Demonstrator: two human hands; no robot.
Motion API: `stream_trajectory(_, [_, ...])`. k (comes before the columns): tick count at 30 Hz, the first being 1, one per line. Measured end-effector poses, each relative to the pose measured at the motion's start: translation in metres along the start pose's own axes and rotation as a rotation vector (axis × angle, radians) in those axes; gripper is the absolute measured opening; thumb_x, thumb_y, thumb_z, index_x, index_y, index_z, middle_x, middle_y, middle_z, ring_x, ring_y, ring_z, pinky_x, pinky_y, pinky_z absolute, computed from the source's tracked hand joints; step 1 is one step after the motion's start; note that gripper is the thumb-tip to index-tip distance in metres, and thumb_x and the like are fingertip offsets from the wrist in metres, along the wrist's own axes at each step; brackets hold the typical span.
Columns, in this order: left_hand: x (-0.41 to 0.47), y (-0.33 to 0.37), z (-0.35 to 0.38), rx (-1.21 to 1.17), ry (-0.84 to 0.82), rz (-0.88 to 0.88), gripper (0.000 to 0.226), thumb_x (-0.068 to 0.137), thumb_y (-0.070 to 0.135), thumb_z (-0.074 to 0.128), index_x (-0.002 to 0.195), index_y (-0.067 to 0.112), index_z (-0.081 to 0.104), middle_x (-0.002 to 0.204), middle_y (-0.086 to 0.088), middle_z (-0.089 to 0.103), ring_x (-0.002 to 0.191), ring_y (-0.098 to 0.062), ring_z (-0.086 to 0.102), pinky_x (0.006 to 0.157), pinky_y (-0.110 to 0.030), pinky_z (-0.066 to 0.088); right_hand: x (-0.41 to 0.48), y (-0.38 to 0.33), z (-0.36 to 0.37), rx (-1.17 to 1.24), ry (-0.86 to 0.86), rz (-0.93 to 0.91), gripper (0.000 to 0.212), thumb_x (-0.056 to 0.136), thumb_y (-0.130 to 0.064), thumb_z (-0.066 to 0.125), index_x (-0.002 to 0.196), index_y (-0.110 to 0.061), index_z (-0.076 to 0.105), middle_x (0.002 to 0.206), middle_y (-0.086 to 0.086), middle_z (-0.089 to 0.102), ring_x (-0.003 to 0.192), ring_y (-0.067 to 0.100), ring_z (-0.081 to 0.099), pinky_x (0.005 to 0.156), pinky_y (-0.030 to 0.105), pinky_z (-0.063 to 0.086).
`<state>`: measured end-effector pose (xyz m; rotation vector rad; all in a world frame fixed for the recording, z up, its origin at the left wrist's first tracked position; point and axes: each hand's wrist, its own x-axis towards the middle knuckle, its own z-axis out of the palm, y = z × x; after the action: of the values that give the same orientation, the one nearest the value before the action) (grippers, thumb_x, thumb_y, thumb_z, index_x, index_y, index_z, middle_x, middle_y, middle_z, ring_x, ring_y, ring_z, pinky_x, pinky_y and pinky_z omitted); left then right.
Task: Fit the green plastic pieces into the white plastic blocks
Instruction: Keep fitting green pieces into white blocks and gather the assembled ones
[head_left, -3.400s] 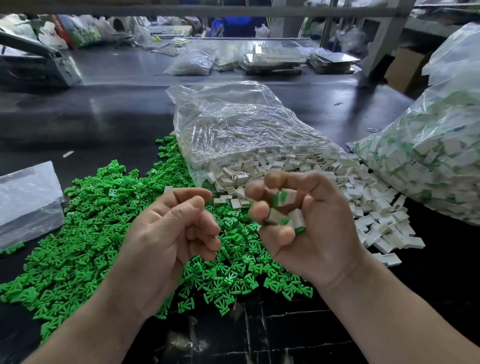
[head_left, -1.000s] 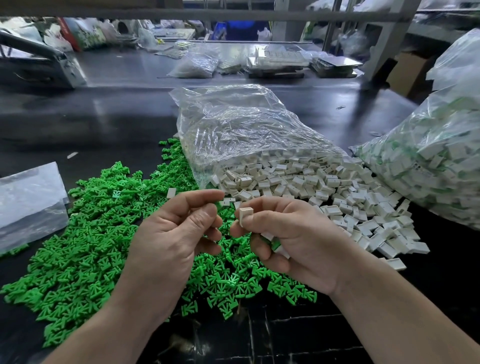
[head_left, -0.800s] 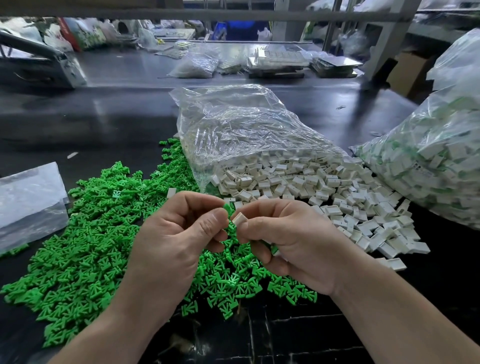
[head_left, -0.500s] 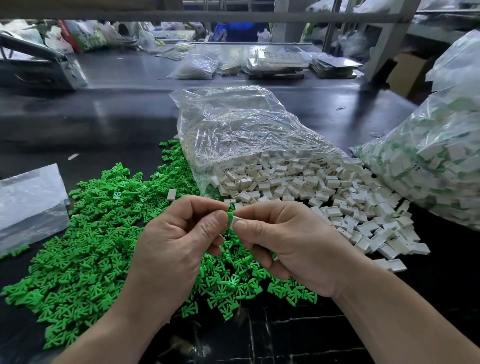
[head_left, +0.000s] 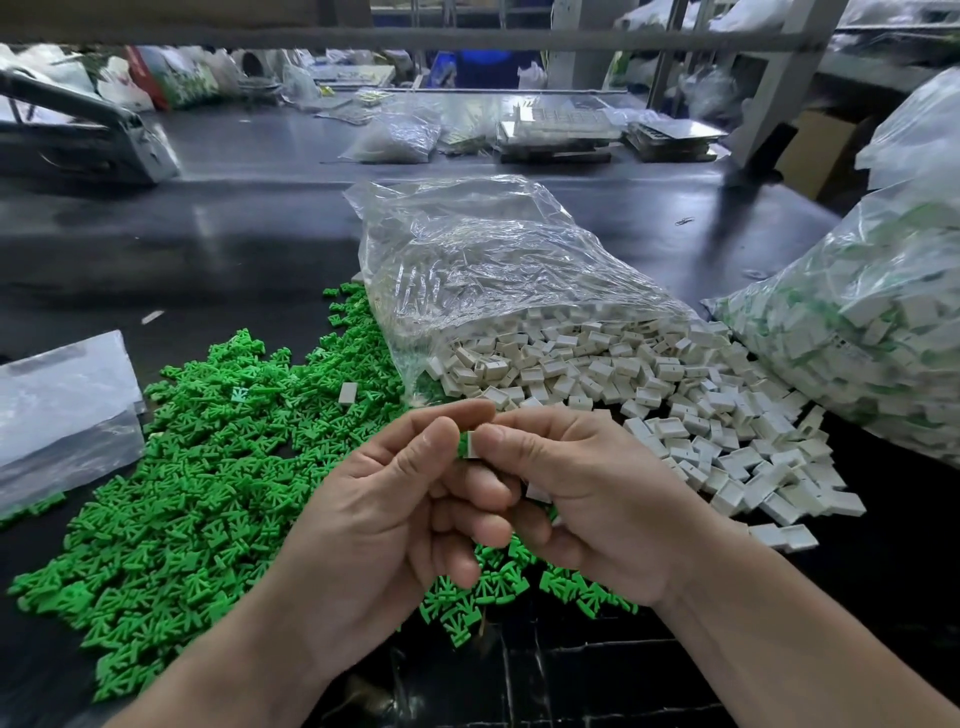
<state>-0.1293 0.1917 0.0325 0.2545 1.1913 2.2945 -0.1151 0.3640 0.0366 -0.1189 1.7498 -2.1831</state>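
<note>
- Head view, centre of the frame: the left hand (head_left: 384, 525) and right hand (head_left: 587, 499) meet fingertip to fingertip above the bench (head_left: 234, 249). The right hand's thumb and forefinger pinch a white block (head_left: 472, 447). The left hand's thumb and forefinger are closed on a green piece (head_left: 461, 445), of which only a sliver shows against the block's left face.
- The step in hand looks like the insertion itself, with the green piece pressed into the block. How deep it sits is hidden by the fingertips.
- The right hand's curled lower fingers seem to keep at least one spare block (head_left: 537, 492) in the palm.
- The next move probably calls for a straight push until the piece seats, with the finished unit then set aside.
- Lower left and centre: a loose green pile (head_left: 208, 467) lies on the bench, with a stray block (head_left: 346, 392) on top.
- Centre right: the white blocks (head_left: 649, 395) spill from an open clear bag (head_left: 483, 260).
- Right edge: a full bag (head_left: 857, 338) holds white units showing green, likely finished ones.
- Left edge: a flat plastic bag (head_left: 62, 405) lies on the bench.
- No brand, label or writing can be read anywhere.
</note>
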Motion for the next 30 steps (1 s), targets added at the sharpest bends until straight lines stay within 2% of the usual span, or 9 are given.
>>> stream_trajectory(2, [0.000, 0.001, 0.001, -0.073, -0.058, -0.030, 0.045, 0.074, 0.031, 0.083, 0.111, 0.009, 0.071, 0.073, -0.017, 0.070, 0.056, -0.021, 0.070, 0.039, -0.024, 0.052, 0.000, 0.001, 0.001, 0.050, -0.014, 0.013, 0.018, 0.088, -0.034, 0.067, 0.087, -0.017, 0.073, 0.063, 0.000, 0.053, 0.042, 0.007, 0.043, 0.032, 0.015, 0.028])
stream_trajectory(4, [0.001, 0.001, 0.001, -0.093, -0.060, -0.045, 0.052, 0.062, 0.030, 0.091, 0.106, 0.009, 0.073, 0.072, -0.017, 0.071, 0.056, -0.022, 0.070, 0.039, -0.025, 0.053, -0.001, 0.001, 0.001, 0.076, -0.022, 0.033, 0.027, 0.088, -0.033, 0.072, 0.097, -0.008, 0.072, 0.063, 0.000, 0.054, 0.041, 0.007, 0.043, 0.032, 0.015, 0.028])
stream_trajectory(6, [0.000, 0.002, 0.001, -0.113, -0.049, -0.054, 0.053, 0.057, 0.028, 0.094, 0.102, 0.009, 0.074, 0.071, -0.018, 0.071, 0.054, -0.023, 0.070, 0.039, -0.026, 0.054, -0.002, 0.000, 0.001, 0.081, -0.027, 0.047, 0.033, 0.086, -0.033, 0.072, 0.100, -0.004, 0.070, 0.062, -0.001, 0.054, 0.041, 0.007, 0.043, 0.032, 0.014, 0.028])
stream_trajectory(9, [0.000, 0.002, 0.001, -0.131, -0.036, -0.065, 0.051, 0.054, 0.027, 0.095, 0.097, 0.009, 0.075, 0.066, -0.018, 0.070, 0.050, -0.023, 0.068, 0.038, -0.026, 0.053, -0.002, -0.002, 0.001, 0.056, -0.036, 0.035, 0.021, 0.091, -0.028, 0.069, 0.100, -0.010, 0.074, 0.061, -0.001, 0.054, 0.041, 0.006, 0.042, 0.032, 0.015, 0.028])
stream_trajectory(11, [0.000, 0.001, 0.002, -0.128, -0.039, -0.069, 0.047, 0.054, 0.026, 0.095, 0.093, 0.009, 0.075, 0.063, -0.017, 0.068, 0.046, -0.022, 0.067, 0.038, -0.025, 0.053, -0.003, -0.002, 0.002, 0.015, -0.028, 0.027, 0.025, 0.095, -0.025, 0.067, 0.108, -0.005, 0.072, 0.060, -0.001, 0.054, 0.040, 0.005, 0.042, 0.032, 0.015, 0.028])
stream_trajectory(18, [0.001, -0.003, 0.004, -0.145, -0.066, -0.001, 0.046, 0.062, 0.025, 0.092, 0.102, 0.011, 0.074, 0.071, -0.016, 0.072, 0.056, -0.023, 0.071, 0.044, -0.027, 0.056, -0.004, -0.004, 0.008, 0.074, -0.011, 0.028, 0.022, 0.087, -0.036, 0.068, 0.094, -0.016, 0.075, 0.057, -0.002, 0.051, 0.041, 0.007, 0.040, 0.035, 0.018, 0.021])
stream_trajectory(23, [0.001, -0.001, 0.003, -0.121, -0.075, 0.001, 0.042, 0.061, 0.021, 0.093, 0.097, 0.011, 0.074, 0.066, -0.017, 0.071, 0.053, -0.025, 0.070, 0.043, -0.028, 0.055, -0.005, -0.005, 0.010, 0.056, -0.020, 0.012, 0.016, 0.089, -0.033, 0.067, 0.088, -0.020, 0.076, 0.059, 0.001, 0.050, 0.041, 0.007, 0.040, 0.033, 0.017, 0.023])
stream_trajectory(28, [0.001, -0.001, 0.002, -0.093, -0.068, 0.031, 0.039, 0.063, 0.022, 0.091, 0.097, 0.011, 0.073, 0.065, -0.017, 0.071, 0.051, -0.025, 0.070, 0.043, -0.028, 0.055, -0.005, -0.006, 0.010, 0.066, -0.041, 0.004, 0.019, 0.094, -0.033, 0.067, 0.096, -0.016, 0.075, 0.059, 0.000, 0.051, 0.042, 0.006, 0.040, 0.033, 0.017, 0.025])
stream_trajectory(30, [0.001, -0.001, 0.001, -0.091, -0.072, 0.034, 0.038, 0.065, 0.022, 0.090, 0.097, 0.010, 0.073, 0.066, -0.017, 0.071, 0.052, -0.025, 0.070, 0.044, -0.029, 0.056, -0.005, -0.005, 0.010, 0.059, -0.049, 0.006, 0.019, 0.091, -0.035, 0.067, 0.090, -0.018, 0.075, 0.059, -0.001, 0.052, 0.042, 0.006, 0.041, 0.033, 0.017, 0.025])
